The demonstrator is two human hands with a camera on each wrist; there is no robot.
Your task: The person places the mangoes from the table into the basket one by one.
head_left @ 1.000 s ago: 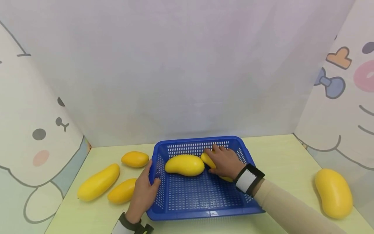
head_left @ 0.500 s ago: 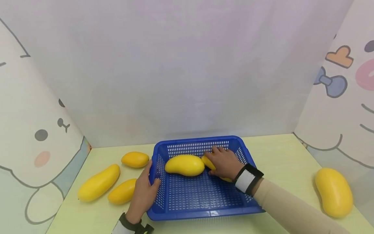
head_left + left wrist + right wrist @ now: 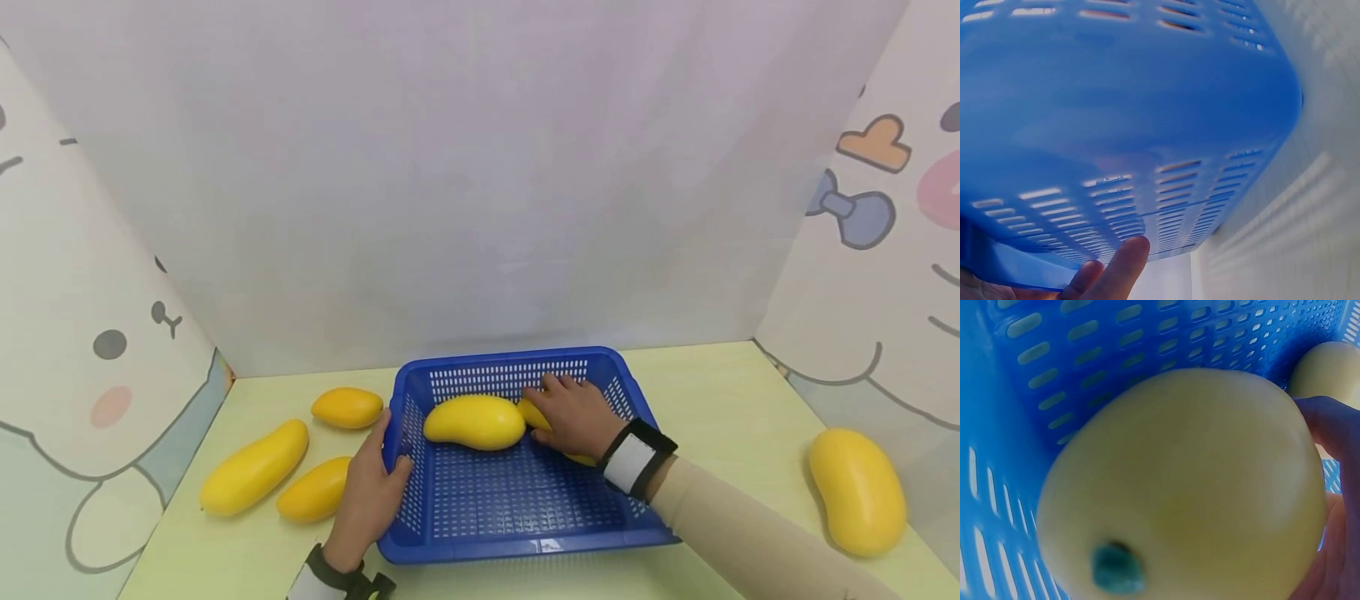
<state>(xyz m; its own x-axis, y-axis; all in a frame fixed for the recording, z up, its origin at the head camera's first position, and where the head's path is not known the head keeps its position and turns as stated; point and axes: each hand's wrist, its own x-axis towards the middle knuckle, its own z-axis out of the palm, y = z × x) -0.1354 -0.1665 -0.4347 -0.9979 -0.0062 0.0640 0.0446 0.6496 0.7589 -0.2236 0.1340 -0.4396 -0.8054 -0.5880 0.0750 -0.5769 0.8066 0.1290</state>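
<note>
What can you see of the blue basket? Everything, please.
The blue basket is rectangular and open-topped, with rounded corners and a smooth rim; it looks like plastic. Slots perforate its walls and floor. It sits upright on the pale table, the left hand holding its left rim. Inside lie a yellow fruit, left of centre, and a second yellow fruit gripped by the right hand. The right forearm hides part of the right rim.

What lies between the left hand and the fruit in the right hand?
The head view shows the basket's left wall and another fruit between the left hand and the held fruit.
</note>
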